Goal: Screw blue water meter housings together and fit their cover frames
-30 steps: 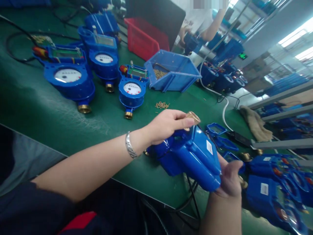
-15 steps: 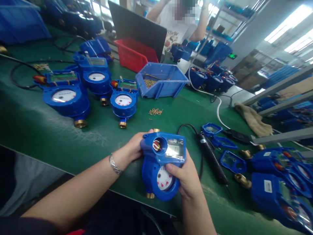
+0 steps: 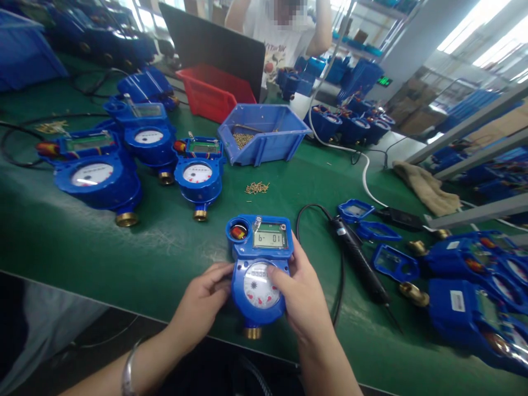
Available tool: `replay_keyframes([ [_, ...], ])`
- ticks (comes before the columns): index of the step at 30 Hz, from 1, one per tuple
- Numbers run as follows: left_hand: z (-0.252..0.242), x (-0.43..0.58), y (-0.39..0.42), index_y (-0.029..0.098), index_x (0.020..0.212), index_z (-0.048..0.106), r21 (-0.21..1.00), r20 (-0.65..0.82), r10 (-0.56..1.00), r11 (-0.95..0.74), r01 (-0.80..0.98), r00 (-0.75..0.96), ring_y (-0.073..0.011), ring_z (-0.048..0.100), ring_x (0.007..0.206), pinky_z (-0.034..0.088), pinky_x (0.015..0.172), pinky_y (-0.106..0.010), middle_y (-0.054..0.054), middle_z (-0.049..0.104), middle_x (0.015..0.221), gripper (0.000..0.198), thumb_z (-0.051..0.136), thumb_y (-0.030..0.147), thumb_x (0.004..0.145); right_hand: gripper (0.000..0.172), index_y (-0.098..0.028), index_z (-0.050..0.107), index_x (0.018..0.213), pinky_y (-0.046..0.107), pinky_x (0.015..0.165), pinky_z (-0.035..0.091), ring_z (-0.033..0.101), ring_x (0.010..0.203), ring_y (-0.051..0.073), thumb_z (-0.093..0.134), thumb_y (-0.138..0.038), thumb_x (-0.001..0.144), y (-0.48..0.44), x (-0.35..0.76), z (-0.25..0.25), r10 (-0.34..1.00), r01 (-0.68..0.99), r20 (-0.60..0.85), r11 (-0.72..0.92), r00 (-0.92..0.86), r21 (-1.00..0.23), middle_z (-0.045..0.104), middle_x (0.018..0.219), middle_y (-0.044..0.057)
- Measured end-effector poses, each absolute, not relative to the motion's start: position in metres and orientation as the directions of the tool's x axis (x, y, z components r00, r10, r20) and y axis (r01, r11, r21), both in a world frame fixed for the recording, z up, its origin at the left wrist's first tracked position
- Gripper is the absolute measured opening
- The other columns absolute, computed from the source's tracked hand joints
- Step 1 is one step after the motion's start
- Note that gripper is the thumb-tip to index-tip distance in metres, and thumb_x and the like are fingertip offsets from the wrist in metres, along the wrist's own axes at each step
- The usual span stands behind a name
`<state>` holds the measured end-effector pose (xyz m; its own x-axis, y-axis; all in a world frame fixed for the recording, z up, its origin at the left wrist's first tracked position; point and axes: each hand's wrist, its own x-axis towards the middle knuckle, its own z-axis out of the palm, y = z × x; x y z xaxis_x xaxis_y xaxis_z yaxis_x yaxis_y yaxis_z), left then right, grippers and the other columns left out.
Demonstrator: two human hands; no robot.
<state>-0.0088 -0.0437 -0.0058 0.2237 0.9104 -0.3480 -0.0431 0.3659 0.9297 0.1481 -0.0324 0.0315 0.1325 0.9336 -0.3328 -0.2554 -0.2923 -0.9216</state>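
Note:
A blue water meter (image 3: 264, 283) faces me over the front of the green table, its small display lit with characters and a white dial below. My right hand (image 3: 307, 286) grips its right side, thumb lying over the dial glass. At its lower left edge is my left hand (image 3: 204, 300), fingers curled against the housing with the tips partly hidden. A brass fitting (image 3: 253, 333) sticks out at the bottom of the meter. Beyond it lies a small pile of brass screws (image 3: 257, 188).
More water meters stand at the left (image 3: 97, 179) and right (image 3: 457, 313). A black electric screwdriver (image 3: 358, 258) lies beside several blue covers (image 3: 396, 263). Farther back are a blue bin (image 3: 268, 148) with screws and a red bin (image 3: 206, 96). A person (image 3: 280, 33) is across the table.
The meter has turned upright and more squarely toward me, shifting slightly left. My left hand has come down from its upper left side to its lower left edge. The display characters now show.

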Motion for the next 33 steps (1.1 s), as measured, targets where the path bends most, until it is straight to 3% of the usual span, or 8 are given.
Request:
replay_keyframes([
  [3,-0.003,-0.010,-0.046,0.021,0.100,0.066,0.970,-0.239,0.944,0.224,0.090,0.227,-0.0225,0.055,0.103,0.045,0.091,-0.035,-0.005,0.058,0.106,0.029,0.053,0.016,0.074,0.075,-0.025,0.035,0.135,0.045,0.106,0.032,0.047,0.121,0.025,0.064,-0.012,0.067,-0.034,0.148,0.032,0.932,-0.234,-0.332,-0.294,0.146,-0.927,0.052,0.131,0.002],
  [7,-0.005,-0.009,-0.050,0.022,0.108,0.060,0.965,-0.118,0.956,0.047,0.258,0.270,-0.0238,0.051,0.109,0.042,0.096,-0.037,-0.007,0.054,0.110,0.035,0.056,0.016,0.073,0.073,-0.022,0.041,0.132,0.044,0.106,0.034,0.051,0.118,0.025,0.068,-0.012,0.064,-0.034,0.149,0.035,0.937,-0.334,-0.304,-0.235,0.173,-0.913,0.056,0.127,0.003],
  [13,-0.022,-0.012,-0.057,0.023,0.121,0.048,0.961,-0.078,0.986,0.037,0.273,0.144,-0.0299,0.045,0.119,0.041,0.099,-0.045,-0.011,0.045,0.125,0.061,0.069,0.024,0.064,0.070,-0.020,0.046,0.128,0.044,0.105,0.035,0.053,0.115,0.025,0.069,-0.011,0.063,-0.035,0.148,0.040,0.931,-0.366,-0.268,-0.166,0.248,-0.916,0.058,0.123,0.006],
  [18,-0.021,-0.010,-0.040,0.022,0.121,0.051,0.977,-0.193,0.912,0.144,0.159,0.361,-0.0346,0.041,0.123,0.035,0.103,-0.051,-0.012,0.043,0.132,0.076,0.081,0.029,0.052,0.069,-0.021,0.044,0.128,0.042,0.103,0.038,0.054,0.114,0.023,0.068,-0.011,0.065,-0.034,0.145,0.039,0.938,-0.403,-0.235,-0.118,0.255,-0.907,0.058,0.124,0.005],
  [22,-0.012,-0.009,-0.015,0.020,0.125,0.047,0.977,-0.212,0.788,0.188,0.103,0.578,-0.0341,0.046,0.120,0.033,0.102,-0.052,-0.013,0.052,0.127,0.086,0.084,0.025,0.047,0.072,-0.019,0.042,0.130,0.042,0.105,0.037,0.053,0.115,0.024,0.067,-0.009,0.063,-0.031,0.144,0.039,0.928,-0.408,-0.267,-0.145,0.261,-0.901,0.057,0.126,0.006],
  [27,-0.013,-0.015,-0.001,0.022,0.126,0.047,0.979,-0.202,0.726,0.161,0.124,0.657,-0.0337,0.040,0.126,0.030,0.105,-0.051,-0.012,0.051,0.131,0.083,0.083,0.026,0.050,0.062,-0.021,0.047,0.126,0.041,0.106,0.035,0.052,0.117,0.023,0.063,-0.010,0.068,-0.029,0.145,0.044,0.952,-0.385,-0.248,-0.163,0.182,-0.909,0.058,0.124,0.003],
  [29,-0.014,-0.016,-0.001,0.023,0.126,0.047,0.979,-0.203,0.723,0.159,0.128,0.660,-0.0339,0.041,0.125,0.029,0.105,-0.051,-0.012,0.053,0.129,0.085,0.083,0.027,0.050,0.056,-0.022,0.048,0.126,0.041,0.108,0.032,0.049,0.120,0.023,0.065,-0.017,0.073,-0.030,0.149,0.044,0.959,-0.384,-0.239,-0.166,0.150,-0.908,0.056,0.127,0.003],
  [33,-0.015,-0.015,-0.001,0.021,0.125,0.048,0.978,-0.209,0.726,0.158,0.136,0.655,-0.0345,0.042,0.124,0.027,0.106,-0.052,-0.013,0.054,0.126,0.087,0.085,0.028,0.046,0.051,-0.021,0.050,0.122,0.046,0.107,0.031,0.045,0.124,0.025,0.053,-0.052,0.082,-0.040,0.166,0.026,0.920,-0.482,-0.308,-0.162,0.240,-0.861,0.050,0.132,0.010],
])
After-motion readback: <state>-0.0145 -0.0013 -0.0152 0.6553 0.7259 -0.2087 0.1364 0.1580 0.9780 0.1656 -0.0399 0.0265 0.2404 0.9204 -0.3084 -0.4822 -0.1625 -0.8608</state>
